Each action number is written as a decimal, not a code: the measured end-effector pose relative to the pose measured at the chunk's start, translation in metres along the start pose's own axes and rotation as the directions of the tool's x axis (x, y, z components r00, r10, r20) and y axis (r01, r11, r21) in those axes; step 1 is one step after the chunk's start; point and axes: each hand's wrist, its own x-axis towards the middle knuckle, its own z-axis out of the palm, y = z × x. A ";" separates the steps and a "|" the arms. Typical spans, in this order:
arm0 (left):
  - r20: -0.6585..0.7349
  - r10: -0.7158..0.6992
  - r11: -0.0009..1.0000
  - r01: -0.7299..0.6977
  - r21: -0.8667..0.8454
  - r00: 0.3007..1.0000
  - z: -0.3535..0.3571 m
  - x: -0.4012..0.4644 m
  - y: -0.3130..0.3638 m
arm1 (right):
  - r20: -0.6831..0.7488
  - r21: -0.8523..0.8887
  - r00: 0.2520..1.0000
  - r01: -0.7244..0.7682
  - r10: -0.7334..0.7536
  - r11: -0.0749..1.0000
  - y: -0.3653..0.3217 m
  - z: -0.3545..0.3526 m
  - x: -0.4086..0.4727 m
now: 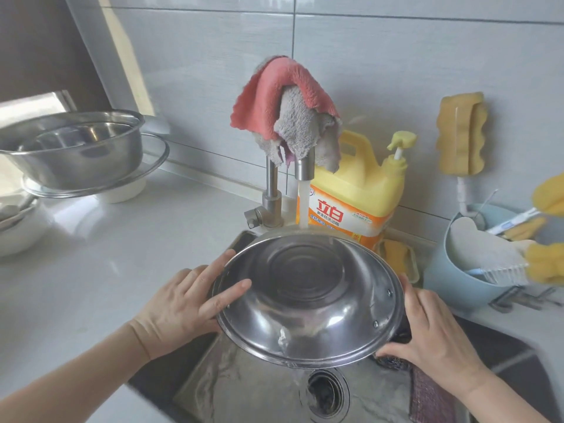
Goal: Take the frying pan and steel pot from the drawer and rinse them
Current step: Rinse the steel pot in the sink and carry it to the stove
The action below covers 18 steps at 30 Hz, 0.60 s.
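Steel pot (308, 297) held tilted over sink (244, 389), open side facing camera, far rim under running tap (303, 169). Water stream (304, 206) striking far rim; thin runoff at low near rim, falling toward drain (325, 392).

L hand (183, 306): gripping pot's left rim, thumb hooked inside wall, fingers extended along outside. R hand (433, 334): wrapped round right rim/side, fingers curled behind wall, thumb along near edge by dark handle stub.

Beyond both hands: pink/grey cloth (287, 117) draped over tap; yellow detergent jug (360, 190) w/ pump just behind tap. Far left of L hand: stacked steel bowls (76, 148) on countertop (106, 245). Above-right of R hand: blue holder (451, 270) w/ brushes; yellow sponge (462, 132) on tiled wall. Dark mat in sink below R wrist, detail unclear.
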 end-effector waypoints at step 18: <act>0.052 0.014 0.998 -0.010 -0.065 0.999 0.008 0.032 0.017 | -0.027 -0.034 0.996 -0.086 0.085 0.996 0.023 -0.028 -0.017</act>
